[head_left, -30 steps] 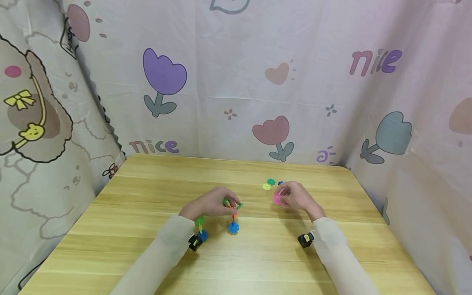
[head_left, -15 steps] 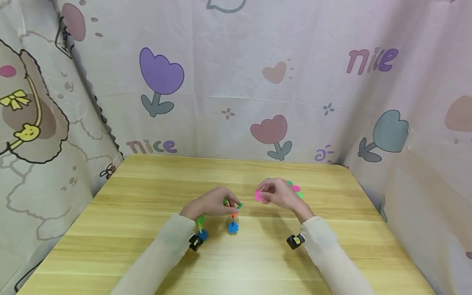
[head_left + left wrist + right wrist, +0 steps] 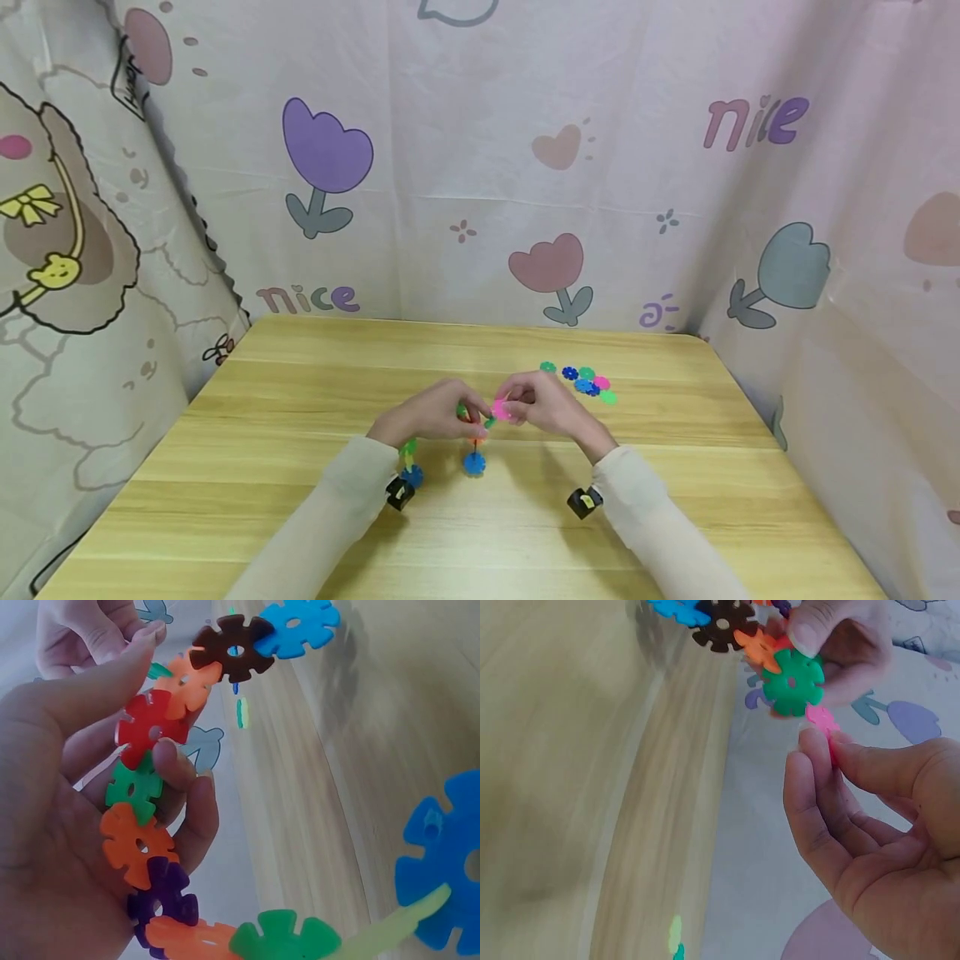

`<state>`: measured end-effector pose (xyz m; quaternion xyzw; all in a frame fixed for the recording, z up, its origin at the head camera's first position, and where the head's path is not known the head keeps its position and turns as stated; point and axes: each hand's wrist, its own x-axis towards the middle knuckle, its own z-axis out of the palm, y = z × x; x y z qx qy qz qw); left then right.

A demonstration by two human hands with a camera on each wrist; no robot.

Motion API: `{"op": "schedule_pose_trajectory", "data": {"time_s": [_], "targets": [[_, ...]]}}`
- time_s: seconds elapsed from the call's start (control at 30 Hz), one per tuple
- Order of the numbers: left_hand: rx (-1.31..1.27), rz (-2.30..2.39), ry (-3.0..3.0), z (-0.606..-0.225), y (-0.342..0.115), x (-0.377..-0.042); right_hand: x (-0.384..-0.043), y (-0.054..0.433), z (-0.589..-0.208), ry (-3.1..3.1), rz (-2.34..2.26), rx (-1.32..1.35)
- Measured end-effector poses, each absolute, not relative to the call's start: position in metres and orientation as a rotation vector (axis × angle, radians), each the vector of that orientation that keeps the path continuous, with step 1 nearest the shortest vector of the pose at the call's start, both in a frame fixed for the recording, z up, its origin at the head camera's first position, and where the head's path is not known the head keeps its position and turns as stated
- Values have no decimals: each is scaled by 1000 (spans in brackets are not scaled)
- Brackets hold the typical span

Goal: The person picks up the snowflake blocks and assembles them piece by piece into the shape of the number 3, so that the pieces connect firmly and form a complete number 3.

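My left hand [image 3: 431, 411] holds a curved chain of slotted plastic flower discs, thumb and fingers around the red disc [image 3: 152, 729]. From there the chain runs one way through an orange disc to a brown disc [image 3: 233, 649] and a blue disc [image 3: 301, 627]. The other way it passes green, orange and purple discs, ending in a large blue disc [image 3: 420, 851]. A green disc [image 3: 793, 688] sticks out beside the left fingertips. Between thumb and fingers, my right hand [image 3: 546, 407] pinches a pink disc [image 3: 821, 720], its edge right at the green disc's rim.
Several loose discs [image 3: 583, 386] in blue, green and pink lie at the back right of the wooden table [image 3: 315, 358]. A patterned curtain [image 3: 450, 167] hangs behind it and along both sides. Each wrist carries a small black camera [image 3: 585, 502].
My right hand has moved left from the loose discs with the pink disc, up to the chain. The left hand has stayed nearly still, holding the chain.
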<state>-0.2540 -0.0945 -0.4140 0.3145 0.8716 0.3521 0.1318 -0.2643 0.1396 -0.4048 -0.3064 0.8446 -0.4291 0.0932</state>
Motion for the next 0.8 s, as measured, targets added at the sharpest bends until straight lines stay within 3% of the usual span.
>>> {"op": "schedule_pose_trajectory", "data": {"time_s": [0.8], "targets": [[812,934,2666,-419,-86,-253,-257,131,-414,2502,-1396,-860]]}}
